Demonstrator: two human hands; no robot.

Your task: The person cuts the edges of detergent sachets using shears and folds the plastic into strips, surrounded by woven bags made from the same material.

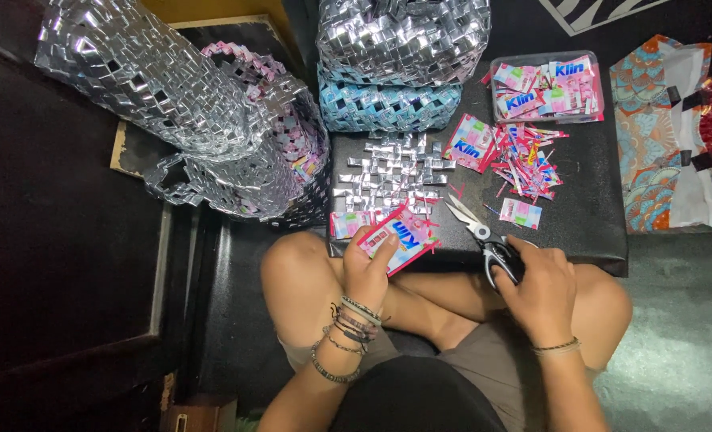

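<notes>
A person sits cross-legged on the floor, seen from above, facing a low black table (596, 216) pulled close against the knees so everything lies within reach. To the left and behind it stand large woven baskets of silver foil strips (156, 88), one lined in pink, and a silver and blue one (396, 64) at the table's far edge. A flat woven silver mat (392, 168) lies on the table. A clear tray of pink and blue sachets (548, 88) sits at the back, with cut wrappers and trimmings (524, 160) spread before it. The left hand (365, 276) is closed on a pink sachet (404, 238), lifted at the table's near edge. The right hand (541, 292) grips the black handles of scissors (484, 236), blades open and pointing toward the sachet.
</notes>
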